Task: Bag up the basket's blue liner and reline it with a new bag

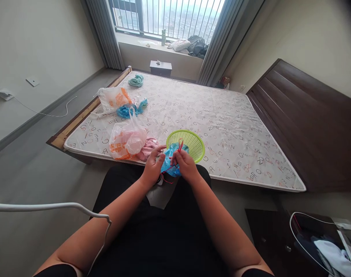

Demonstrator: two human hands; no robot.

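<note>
Between my hands a blue plastic bag (171, 172) hangs at the mattress edge, partly over the rim of a green mesh basket (197, 148). My right hand (185, 163) is closed, pinching a thin red cord (180, 145) whose strands trail across the bag. At the bag's left side is my left hand (154, 163), with its thumb and fingers apart and nothing visible held between them. Just left of it lie a pink cloth (148, 149) and a white plastic bag with orange print (126, 140).
Farther left on the mattress (221, 127) are another white bag (110, 99), a blue bag (127, 111) and a teal bundle (136, 80). A white cable (48, 207) crosses near my left forearm. The dark headboard (308, 127) stands at right.
</note>
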